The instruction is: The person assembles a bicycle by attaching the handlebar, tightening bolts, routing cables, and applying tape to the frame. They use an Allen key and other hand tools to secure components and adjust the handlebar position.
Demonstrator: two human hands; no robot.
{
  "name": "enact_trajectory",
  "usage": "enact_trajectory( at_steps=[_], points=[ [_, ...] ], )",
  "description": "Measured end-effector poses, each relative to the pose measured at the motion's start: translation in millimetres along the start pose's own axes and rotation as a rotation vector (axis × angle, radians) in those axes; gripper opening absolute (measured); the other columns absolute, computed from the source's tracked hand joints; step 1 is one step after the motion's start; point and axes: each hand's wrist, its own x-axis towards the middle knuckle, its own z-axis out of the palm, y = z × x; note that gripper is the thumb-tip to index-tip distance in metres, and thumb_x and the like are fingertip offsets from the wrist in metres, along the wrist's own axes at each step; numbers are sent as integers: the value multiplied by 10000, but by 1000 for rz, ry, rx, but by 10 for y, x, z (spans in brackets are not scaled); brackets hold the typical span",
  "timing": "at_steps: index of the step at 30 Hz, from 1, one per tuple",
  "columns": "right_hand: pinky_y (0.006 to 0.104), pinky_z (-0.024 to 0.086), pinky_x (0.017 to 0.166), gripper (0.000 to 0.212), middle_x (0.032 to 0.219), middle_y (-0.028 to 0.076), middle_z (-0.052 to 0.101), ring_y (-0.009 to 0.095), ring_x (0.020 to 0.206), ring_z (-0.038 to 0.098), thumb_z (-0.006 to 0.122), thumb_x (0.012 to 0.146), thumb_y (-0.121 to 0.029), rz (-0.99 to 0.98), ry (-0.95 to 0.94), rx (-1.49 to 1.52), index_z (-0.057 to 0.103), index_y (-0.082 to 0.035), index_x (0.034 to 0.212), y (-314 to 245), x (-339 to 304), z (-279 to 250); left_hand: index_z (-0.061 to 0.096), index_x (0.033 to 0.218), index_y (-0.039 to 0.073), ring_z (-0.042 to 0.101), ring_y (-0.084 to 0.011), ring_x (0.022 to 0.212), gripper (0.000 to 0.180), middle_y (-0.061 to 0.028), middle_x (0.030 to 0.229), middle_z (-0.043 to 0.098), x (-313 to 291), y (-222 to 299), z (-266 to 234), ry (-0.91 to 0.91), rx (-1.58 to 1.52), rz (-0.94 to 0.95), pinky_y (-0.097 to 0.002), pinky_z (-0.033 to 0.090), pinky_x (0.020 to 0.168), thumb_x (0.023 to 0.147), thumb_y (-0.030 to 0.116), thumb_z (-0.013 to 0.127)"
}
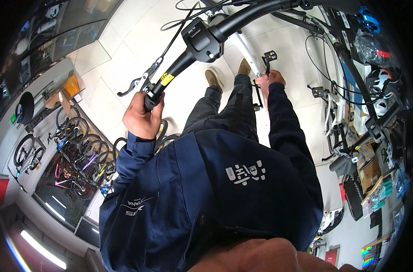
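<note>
Head-worn fisheye view, one; aimed steeply downward; jacket (211,186) seen close below, tiled floor (181,102) shown farther off.

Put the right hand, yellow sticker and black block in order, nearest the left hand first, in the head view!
1. Yellow sticker: on the handlebar, by the left hand.
2. Black block: farther along the handlebar.
3. Right hand: over to the right.

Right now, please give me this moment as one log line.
left hand: holding handlebar | right hand: beside pedal | brown shoes: on pale floor
</note>
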Motion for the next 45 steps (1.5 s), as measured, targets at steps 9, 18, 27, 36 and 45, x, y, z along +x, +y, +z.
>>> enact_trajectory(
  at_steps=[9,18,27,36,45],
  points=[
    [434,608,752,219,921,155,757,328,857,746,671,903,-258,-129,115,-320,717,-86,1031,-872,-817,-216,700,1042,49,691,-308,674,302,-154,785,680,147,97,-42,-15,-17,78,-356,548,643,859,245,839],
    [390,575,860,275,1040,103,757,263,949,740,757,873,-257,-117,143,46,710,-92,1088,-1019,-1841,-531,627,1201,15,703,-299,683,385,-168,798,686,380,-157,-191,-316,-224,318,-371,553,650,937,262,760],
    [489,546,883,460,1047,163,732,396,970,680,830,783,-395,-196,149,-616,712,-96,1112,-1307,-3033,-1478,630,1040,0,602,-119,530,348,-34,689,610,594,-821,-178,-772,-559,176,-286,505,512,944,300,779],
    [393,579,813,373,900,172,753,328,854,729,839,775,-411,-11,-289,-579,759,-86,939,-1097,-2789,-1730,662,958,-22,599,-136,487,320,-56,631,609,433,-837,-169,-662,-573,173,-306,497,483,918,269,786],
    [416,582,777,396,834,171,741,341,820,734,822,779,-478,-61,-48,-615,759,-116,926,-904,-2534,-2713,674,964,-39,641,-177,510,374,-97,658,650,434,413,95,-615,-556,307,-334,525,526,893,310,791]
  ],
)
